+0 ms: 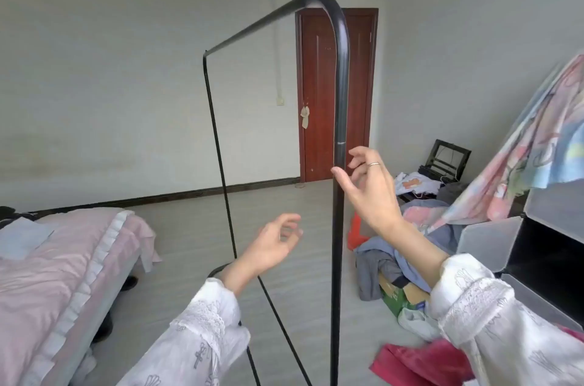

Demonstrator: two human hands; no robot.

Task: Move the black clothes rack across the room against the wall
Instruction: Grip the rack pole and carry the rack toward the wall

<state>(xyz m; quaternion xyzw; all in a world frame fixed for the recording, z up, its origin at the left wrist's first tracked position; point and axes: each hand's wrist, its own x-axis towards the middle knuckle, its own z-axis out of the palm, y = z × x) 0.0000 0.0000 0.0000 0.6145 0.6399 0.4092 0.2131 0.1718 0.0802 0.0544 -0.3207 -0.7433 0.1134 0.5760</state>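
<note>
The black clothes rack (342, 76) stands upright on the floor right in front of me, empty, with its near post running down the middle of the view and its top bar slanting back to the far post. My right hand (369, 186) is open beside the near post at mid height, its thumb tip touching the post and a ring on one finger. My left hand (271, 243) hovers lower and to the left of the post, fingers loosely curled, holding nothing.
A bed with pink bedding (57, 275) fills the lower left. A pile of clothes and bags (401, 262) lies on the floor at right, beside a cube cabinet (543, 262) draped with cloth. A red-brown door (335, 95) is in the far wall.
</note>
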